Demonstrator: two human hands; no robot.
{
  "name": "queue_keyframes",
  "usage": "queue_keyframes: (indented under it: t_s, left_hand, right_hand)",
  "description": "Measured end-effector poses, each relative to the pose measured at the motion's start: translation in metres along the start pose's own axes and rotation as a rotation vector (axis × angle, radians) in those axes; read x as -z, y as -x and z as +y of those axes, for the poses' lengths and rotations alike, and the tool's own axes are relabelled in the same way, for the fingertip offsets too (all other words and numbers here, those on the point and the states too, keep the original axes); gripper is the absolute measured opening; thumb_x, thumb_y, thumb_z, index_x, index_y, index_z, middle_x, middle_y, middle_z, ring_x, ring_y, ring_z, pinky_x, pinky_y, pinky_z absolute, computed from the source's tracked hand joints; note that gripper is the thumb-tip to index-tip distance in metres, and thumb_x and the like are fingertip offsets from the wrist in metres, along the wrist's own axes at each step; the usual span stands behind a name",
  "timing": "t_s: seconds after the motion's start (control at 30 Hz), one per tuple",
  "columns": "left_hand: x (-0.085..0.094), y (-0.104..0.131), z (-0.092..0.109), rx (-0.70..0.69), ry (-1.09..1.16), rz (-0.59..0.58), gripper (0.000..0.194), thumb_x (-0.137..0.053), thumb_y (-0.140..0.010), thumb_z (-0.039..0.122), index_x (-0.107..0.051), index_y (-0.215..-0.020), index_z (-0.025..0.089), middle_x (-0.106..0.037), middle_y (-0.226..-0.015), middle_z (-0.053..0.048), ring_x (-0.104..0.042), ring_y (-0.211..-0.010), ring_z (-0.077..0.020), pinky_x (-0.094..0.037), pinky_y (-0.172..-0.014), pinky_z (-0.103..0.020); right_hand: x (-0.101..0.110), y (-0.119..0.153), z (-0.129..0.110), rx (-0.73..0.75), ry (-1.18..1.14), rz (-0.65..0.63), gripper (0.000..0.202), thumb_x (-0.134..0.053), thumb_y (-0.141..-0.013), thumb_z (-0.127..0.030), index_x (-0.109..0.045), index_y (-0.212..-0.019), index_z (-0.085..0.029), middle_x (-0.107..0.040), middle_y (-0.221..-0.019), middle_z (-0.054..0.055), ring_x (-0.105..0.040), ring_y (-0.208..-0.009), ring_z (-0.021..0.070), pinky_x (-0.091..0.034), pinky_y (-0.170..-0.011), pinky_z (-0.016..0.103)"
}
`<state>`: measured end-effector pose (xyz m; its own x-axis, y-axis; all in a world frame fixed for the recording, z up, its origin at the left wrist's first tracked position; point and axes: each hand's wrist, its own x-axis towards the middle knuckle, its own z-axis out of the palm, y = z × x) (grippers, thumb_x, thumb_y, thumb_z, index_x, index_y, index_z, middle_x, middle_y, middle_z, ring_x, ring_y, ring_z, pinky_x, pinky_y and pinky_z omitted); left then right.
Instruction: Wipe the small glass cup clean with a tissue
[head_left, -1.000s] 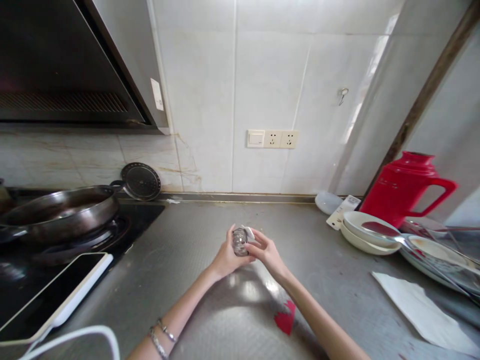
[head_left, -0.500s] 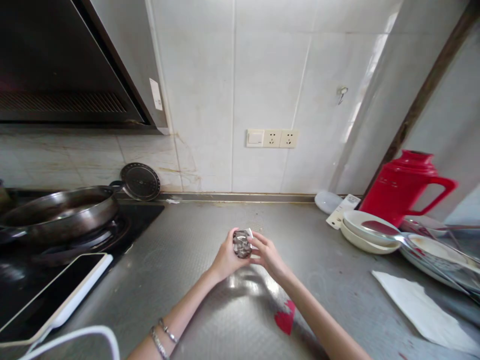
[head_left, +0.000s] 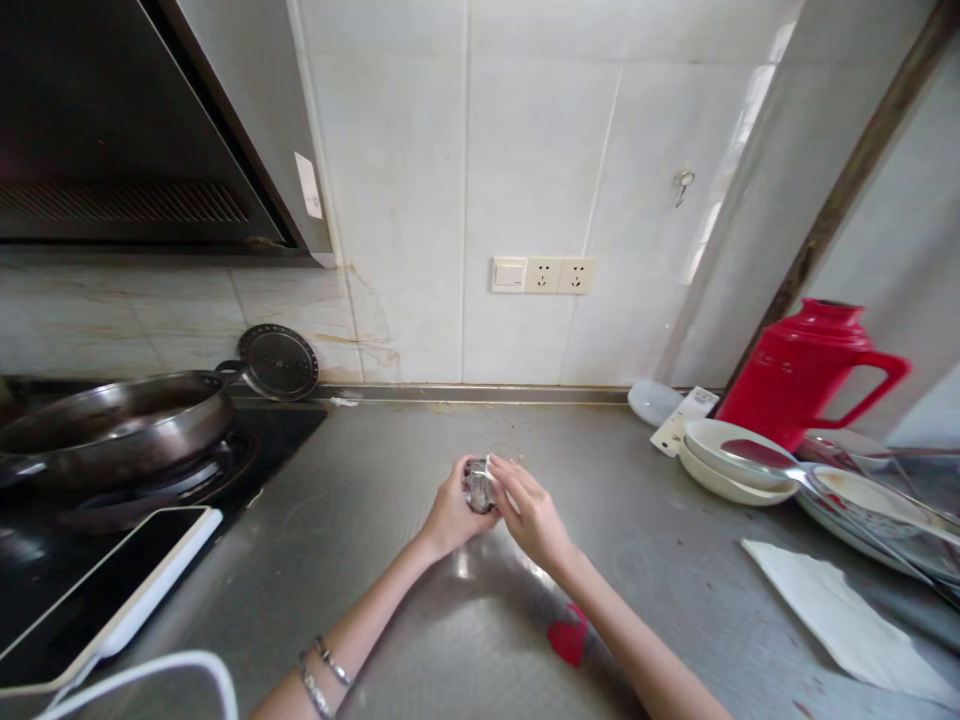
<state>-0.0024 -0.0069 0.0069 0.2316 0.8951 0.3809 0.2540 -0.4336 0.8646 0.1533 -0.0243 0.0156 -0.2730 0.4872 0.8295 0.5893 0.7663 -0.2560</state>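
Between 2 hands (head_left: 454,514) (head_left: 534,515) sits a clear container (head_left: 478,487).

Grey metal counter (head_left: 375,490), red patch (head_left: 568,641) near front, white paper (head_left: 832,615), stacked white bowls (head_left: 712,482) at right

A dark, slatted range hood (head_left: 112,130) hangs at upper left above a black glass cooktop (head_left: 296,425), which carries a wide, round, silvery metal pan (head_left: 169,432). A black, perforated round disc (head_left: 277,362) leans against the pale tiled wall (head_left: 405,180), and a black-screened, white-edged phone (head_left: 112,590) lies near a thick white cable (head_left: 165,662). A cream switch-and-socket panel (head_left: 542,275) and a small metal hook (head_left: 683,188) are fixed to the wall. Rightward on the grey metal surface (head_left: 375,450), a red, handled thermos jug (head_left: 802,375) stands behind two stacked, cream-white round bowls (head_left: 739,490), near a flat, red scrap-like patch (head_left: 568,640).
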Motion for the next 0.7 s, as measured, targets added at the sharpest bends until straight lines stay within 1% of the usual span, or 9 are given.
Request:
queue_keyframes:
  t_s: [0.1, 0.2, 0.3, 0.37, 0.43, 0.53, 0.7]
  left_hand:
    - [0.002, -0.001, 0.003, 0.001, 0.038, -0.010, 0.071, -0.075, -0.059, 0.019, -0.039, -0.120, 0.019, -0.065, -0.112, -0.009, -0.064, -0.095, -0.0208, -0.050, -0.085, -0.033]
    - [0.001, 0.001, 0.004, -0.008, 0.055, -0.026, 0.071, -0.075, -0.058, 0.016, -0.040, -0.119, 0.020, -0.064, -0.114, -0.008, -0.063, -0.099, -0.0211, -0.049, -0.087, -0.033]
    - [-0.003, 0.004, 0.006, -0.069, 0.071, -0.031, 0.071, -0.074, -0.059, 0.014, -0.040, -0.121, 0.020, -0.061, -0.120, -0.009, -0.060, -0.108, -0.0221, -0.047, -0.094, -0.034]
    - [-0.006, 0.005, 0.008, -0.073, 0.083, -0.028, 0.073, -0.075, -0.058, 0.014, -0.040, -0.122, 0.020, -0.059, -0.122, -0.010, -0.059, -0.110, -0.0225, -0.046, -0.095, -0.034]
    - [-0.007, 0.005, 0.009, -0.039, 0.098, -0.034, 0.074, -0.076, -0.057, 0.015, -0.040, -0.122, 0.020, -0.061, -0.119, -0.010, -0.061, -0.106, -0.0220, -0.047, -0.092, -0.033]
    - [-0.006, 0.003, 0.008, 0.001, 0.132, -0.026, 0.071, -0.077, -0.058, 0.017, -0.040, -0.119, 0.020, -0.062, -0.114, -0.008, -0.063, -0.100, -0.0201, -0.049, -0.087, -0.031]
    - [-0.004, 0.003, 0.005, 0.009, 0.184, -0.010, 0.072, -0.078, -0.058, 0.021, -0.036, -0.117, 0.020, -0.062, -0.111, -0.007, -0.063, -0.097, -0.0190, -0.049, -0.085, -0.031]
  right_hand:
    - [0.003, 0.001, -0.002, 0.111, 0.010, 0.001, 0.041, -0.044, -0.092, -0.012, -0.052, -0.131, -0.022, -0.063, -0.124, 0.011, -0.057, -0.120, 0.0236, -0.048, -0.102, 0.046]
    - [0.005, 0.001, -0.003, 0.184, -0.004, -0.025, 0.044, -0.043, -0.092, -0.010, -0.049, -0.134, -0.022, -0.062, -0.127, 0.011, -0.054, -0.123, 0.0232, -0.046, -0.104, 0.046]
    - [0.009, -0.001, -0.001, 0.199, -0.009, -0.034, 0.045, -0.041, -0.091, -0.009, -0.048, -0.134, -0.022, -0.063, -0.124, 0.011, -0.056, -0.120, 0.0225, -0.047, -0.103, 0.047]
    - [0.012, -0.002, 0.002, 0.186, 0.002, -0.027, 0.045, -0.041, -0.092, -0.009, -0.048, -0.134, -0.022, -0.064, -0.123, 0.011, -0.058, -0.119, 0.0224, -0.047, -0.102, 0.048]
    - [0.014, -0.003, 0.005, 0.179, 0.017, -0.023, 0.045, -0.041, -0.092, -0.009, -0.047, -0.134, -0.023, -0.065, -0.121, 0.011, -0.060, -0.116, 0.0222, -0.048, -0.102, 0.049]
    - [0.015, -0.001, 0.007, 0.200, 0.035, -0.015, 0.047, -0.043, -0.090, -0.008, -0.045, -0.135, -0.022, -0.066, -0.120, 0.012, -0.060, -0.115, 0.0224, -0.049, -0.100, 0.048]
    - [0.011, 0.003, -0.003, 0.281, 0.050, -0.049, 0.047, -0.043, -0.090, -0.007, -0.044, -0.136, -0.020, -0.061, -0.127, 0.013, -0.054, -0.123, 0.0236, -0.047, -0.102, 0.047]
